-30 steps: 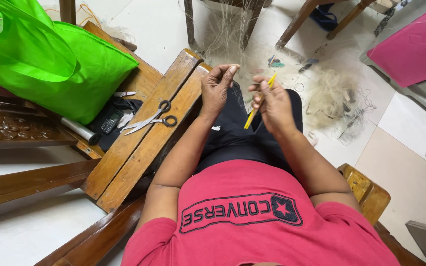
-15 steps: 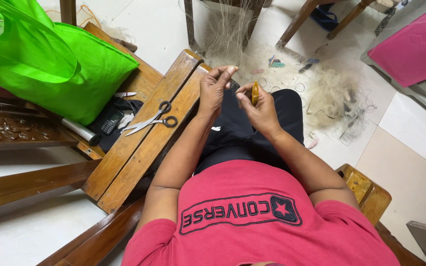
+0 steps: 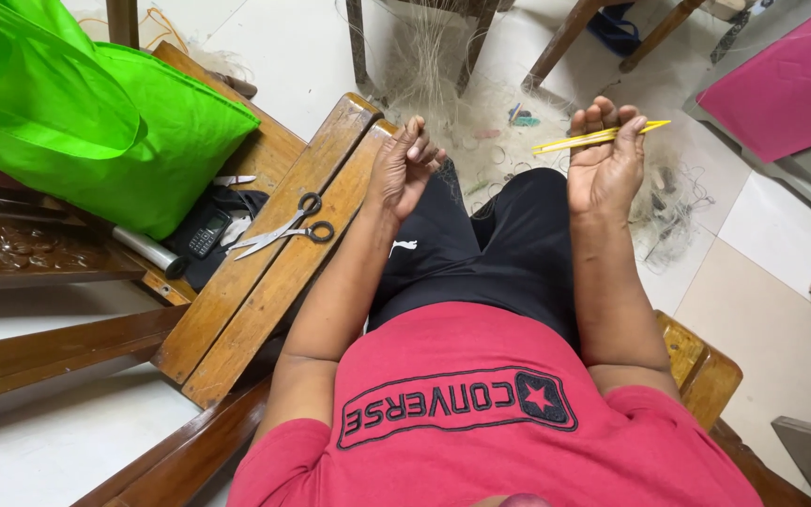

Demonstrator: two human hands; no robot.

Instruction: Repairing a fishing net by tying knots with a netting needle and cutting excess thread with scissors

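Fingers of the right hand (image 3: pixel 605 161) are clamped on a slim yellow netting needle (image 3: pixel 601 138), which lies across the fingertips and points out to the right, above the right knee. Fingers of the left hand (image 3: pixel 404 169) are curled together with the tips pinched, seemingly on a fine thread too thin to make out, so what they grip cannot be told for sure. To do this stitch well, I judge the line between the two hands should be kept taut and the needle held level, so the mesh of the pale fishing net (image 3: pixel 481 122) on the floor ahead does not snag. Both hands are raised and well apart, palms turned inward, wrists bent back, forearms rising from the lap. Scissors (image 3: pixel 283 227) lie on the wooden bench (image 3: pixel 237 310) beside the left forearm.
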